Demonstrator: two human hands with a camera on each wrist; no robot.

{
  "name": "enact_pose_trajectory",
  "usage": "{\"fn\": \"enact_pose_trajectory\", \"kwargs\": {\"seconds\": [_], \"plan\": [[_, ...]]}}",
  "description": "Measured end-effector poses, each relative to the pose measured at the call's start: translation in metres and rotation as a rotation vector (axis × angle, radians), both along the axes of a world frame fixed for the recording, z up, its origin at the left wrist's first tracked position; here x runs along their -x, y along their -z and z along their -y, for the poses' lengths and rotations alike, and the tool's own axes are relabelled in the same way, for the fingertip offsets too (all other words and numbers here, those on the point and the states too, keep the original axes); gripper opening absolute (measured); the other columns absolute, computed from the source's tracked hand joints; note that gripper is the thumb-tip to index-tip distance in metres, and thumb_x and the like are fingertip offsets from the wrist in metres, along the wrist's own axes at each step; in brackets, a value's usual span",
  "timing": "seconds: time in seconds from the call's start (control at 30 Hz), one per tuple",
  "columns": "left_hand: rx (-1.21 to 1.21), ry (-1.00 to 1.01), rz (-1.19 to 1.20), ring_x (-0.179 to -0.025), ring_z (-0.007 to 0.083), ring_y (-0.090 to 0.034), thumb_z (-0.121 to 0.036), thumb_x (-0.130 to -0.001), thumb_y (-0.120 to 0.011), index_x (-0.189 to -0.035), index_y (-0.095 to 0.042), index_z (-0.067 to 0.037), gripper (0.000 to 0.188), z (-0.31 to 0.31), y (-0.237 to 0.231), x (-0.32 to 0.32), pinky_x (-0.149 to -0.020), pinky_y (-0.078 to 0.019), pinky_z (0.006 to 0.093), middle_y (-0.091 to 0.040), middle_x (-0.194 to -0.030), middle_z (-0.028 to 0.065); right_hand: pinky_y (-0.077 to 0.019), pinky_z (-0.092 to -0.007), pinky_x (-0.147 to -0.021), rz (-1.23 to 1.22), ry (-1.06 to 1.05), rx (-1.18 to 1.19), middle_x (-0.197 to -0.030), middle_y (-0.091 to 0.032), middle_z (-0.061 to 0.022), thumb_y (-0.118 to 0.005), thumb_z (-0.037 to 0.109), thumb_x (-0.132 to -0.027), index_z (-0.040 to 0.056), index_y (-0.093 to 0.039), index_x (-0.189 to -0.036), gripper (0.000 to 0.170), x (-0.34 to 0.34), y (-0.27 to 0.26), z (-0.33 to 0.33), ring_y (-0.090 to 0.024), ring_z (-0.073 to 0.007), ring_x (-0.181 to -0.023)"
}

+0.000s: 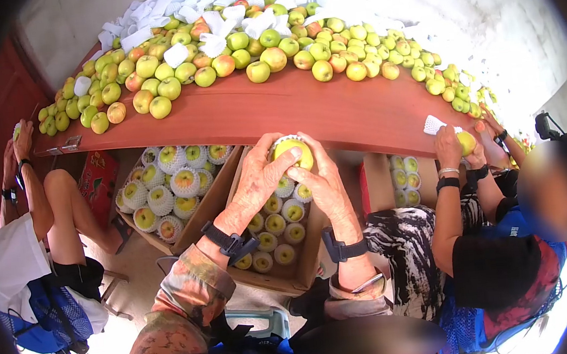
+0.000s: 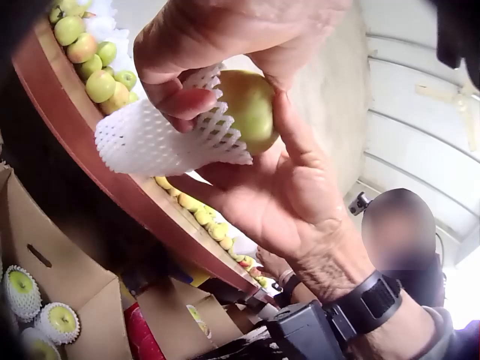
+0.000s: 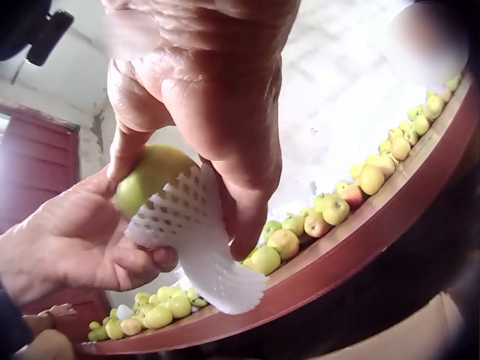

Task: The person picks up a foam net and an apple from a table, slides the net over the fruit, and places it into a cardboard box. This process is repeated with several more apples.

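Beside red tabletop [image 1: 244,109]: grips yellow-green apple [image 2: 253,112], partly in foam net [image 2: 142,142], with left hand [image 1: 264,170] and right hand [image 1: 323,180] half-curled, angled inward.

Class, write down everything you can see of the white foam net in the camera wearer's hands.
The white foam net is an openwork sleeve, apparently soft and stretchy. Its zigzag-edged mouth covers only part of a yellow-green apple; its narrower tail sticks out beyond. Beside the red-brown table, the left hand grips it; the right hand seems to touch it too.
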State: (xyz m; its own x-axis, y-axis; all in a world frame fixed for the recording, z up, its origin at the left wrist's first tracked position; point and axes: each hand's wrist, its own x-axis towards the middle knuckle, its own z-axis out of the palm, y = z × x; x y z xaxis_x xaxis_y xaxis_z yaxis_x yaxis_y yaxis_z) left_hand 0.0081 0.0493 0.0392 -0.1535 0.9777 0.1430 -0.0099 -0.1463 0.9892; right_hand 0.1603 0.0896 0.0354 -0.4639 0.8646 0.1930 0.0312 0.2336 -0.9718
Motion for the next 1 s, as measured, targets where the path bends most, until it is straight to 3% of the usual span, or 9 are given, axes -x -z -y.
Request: {"fn": "enact_pose_trajectory", "kwargs": {"seconds": [0.17,0.3,0.4,0.5,0.6,0.7,0.8,0.9,1.0], "plan": [[0.136,0.142,0.22,-0.073,0.0054,-0.053,-0.045,-0.094,-0.056,-0.113,-0.059,-0.006,0.044,0.001,-0.007,0.013,-0.058,-0.0454,0.0203,-0.06,-0.089,-0.0002,-0.0436,-0.0327,-0.097,-0.135,-0.038,0.031,-0.124,-0.055,-0.0093,-0.077,0.033,-0.081,0.0079,-0.043,-0.137,0.07,-0.004,-0.001,-0.001,-0.051,-0.0163,-0.114],[0.208,0.127,0.017,-0.06,0.0055,-0.059,-0.034,-0.098,-0.053,-0.109,-0.066,-0.005,0.034,-0.009,0.005,0.027,-0.047,-0.0444,0.0195,-0.064,-0.076,-0.0008,-0.0468,-0.0314,-0.091,-0.137,-0.048,0.09,-0.113,-0.06,-0.0057,-0.078,0.033,-0.08,0.0088,-0.05,-0.13,0.062,-0.008,0.002,-0.003,-0.055,-0.0131,-0.103],[0.127,0.068,-0.137,-0.055,0.0066,-0.06,-0.023,-0.098,-0.053,-0.106,-0.069,-0.004,0.027,-0.011,0.008,0.03,-0.044,-0.0431,0.0195,-0.065,-0.071,-0.0005,-0.0479,-0.0297,-0.087,-0.134,-0.082,0.067,-0.107,-0.061,-0.0032,-0.078,0.031,-0.08,0.0083,-0.053,-0.127,0.058,-0.007,0.005,-0.003,-0.056,-0.0123,-0.098],[0.147,0.096,-0.187,-0.057,0.0063,-0.058,-0.013,-0.095,-0.05,-0.106,-0.069,-0.001,0.024,-0.008,0.0,0.031,-0.046,-0.0444,0.0202,-0.067,-0.077,0.0021,-0.047,-0.0292,-0.088,-0.061,-0.107,0.086,-0.108,-0.06,-0.0028,-0.077,0.03,-0.081,0.0085,-0.054,-0.126,0.055,-0.007,0.004,-0.005,-0.055,-0.0124,-0.1],[0.019,0.181,-0.195,-0.057,0.0079,-0.057,-0.007,-0.09,-0.051,-0.109,-0.067,0.001,0.027,-0.011,0.004,0.037,-0.049,-0.0457,0.0218,-0.068,-0.082,0.0047,-0.0461,-0.0293,-0.09,-0.093,-0.169,0.146,-0.109,-0.059,-0.0022,-0.075,0.029,-0.081,0.0086,-0.055,-0.126,0.053,-0.006,0.012,-0.006,-0.055,-0.0126,-0.101],[0.046,0.255,-0.21,-0.057,0.0139,-0.057,0.0,-0.076,-0.046,-0.11,-0.067,0.001,0.04,-0.009,0.0,0.042,-0.052,-0.0486,0.0274,-0.069,-0.082,0.0113,-0.0454,-0.0295,-0.091,-0.063,-0.201,0.187,-0.11,-0.059,-0.0021,-0.074,0.028,-0.082,0.0086,-0.055,-0.126,0.052,-0.007,0.011,-0.004,-0.054,-0.013,-0.103],[0.144,0.243,-0.322,-0.063,0.0189,-0.061,-0.002,-0.076,-0.049,-0.109,-0.068,0.001,0.037,-0.009,0.002,0.044,-0.058,-0.0501,0.0316,-0.071,-0.086,0.0145,-0.0455,-0.0299,-0.092,-0.058,-0.246,0.189,-0.111,-0.058,-0.0022,-0.074,0.028,-0.082,0.0091,-0.055,-0.126,0.051,-0.008,0.015,-0.007,-0.054,-0.0133,-0.103],[0.115,0.175,-0.521,-0.065,0.0128,-0.061,-0.007,-0.081,-0.058,-0.103,-0.068,0.0,0.025,-0.009,0.004,0.041,-0.055,-0.0488,0.0278,-0.068,-0.077,0.0117,-0.0454,-0.0301,-0.092,-0.021,-0.285,0.208,-0.113,-0.058,-0.0026,-0.073,0.027,-0.083,0.0094,-0.054,-0.127,0.051,-0.009,0.011,-0.006,-0.054,-0.0136,-0.104],[0.104,0.102,-0.614,-0.069,0.0171,-0.064,-0.009,-0.082,-0.059,-0.099,-0.068,0.0,0.022,-0.012,0.018,0.044,-0.06,-0.0502,0.0324,-0.067,-0.074,0.0141,-0.0452,-0.03,-0.093,-0.037,-0.296,0.207,-0.114,-0.058,-0.0027,-0.072,0.026,-0.083,0.0097,-0.054,-0.127,0.05,-0.009,0.012,-0.006,-0.054,-0.0135,-0.105]]}}
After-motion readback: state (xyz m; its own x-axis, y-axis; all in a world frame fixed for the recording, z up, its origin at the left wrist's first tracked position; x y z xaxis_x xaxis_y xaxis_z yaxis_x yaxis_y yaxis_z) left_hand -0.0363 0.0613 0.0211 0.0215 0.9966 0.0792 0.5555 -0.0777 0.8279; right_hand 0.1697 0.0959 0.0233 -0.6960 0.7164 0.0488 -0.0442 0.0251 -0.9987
